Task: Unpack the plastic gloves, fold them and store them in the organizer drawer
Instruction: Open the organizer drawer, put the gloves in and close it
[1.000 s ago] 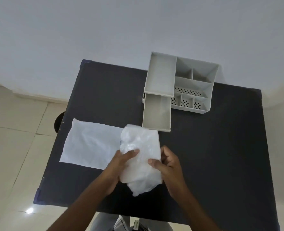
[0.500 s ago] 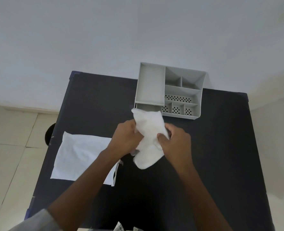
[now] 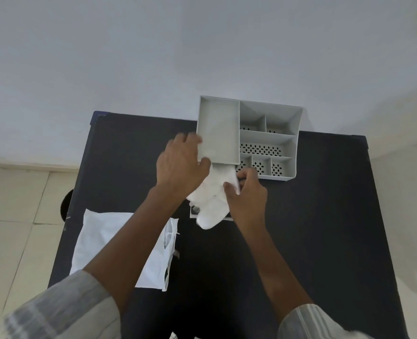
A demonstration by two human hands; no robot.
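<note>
A folded bundle of white plastic gloves lies over the pulled-out drawer of the grey organizer, its far end reaching under the organizer's left tray. My left hand covers the bundle's upper left, with the thumb on it and the fingers against the organizer's side. Pinching the bundle's right edge is my right hand, just in front of the small perforated compartments. Most of the drawer is hidden under the gloves and my hands.
The empty white packaging bag lies flat at the left of the black table, partly under my left forearm. The organizer stands at the table's far edge against the wall. A dark round object sits on the tiled floor to the left.
Both hands have carried the folded gloves away from me, from the table's middle to the open drawer, and now lower them into it. The bag has stayed in place.
</note>
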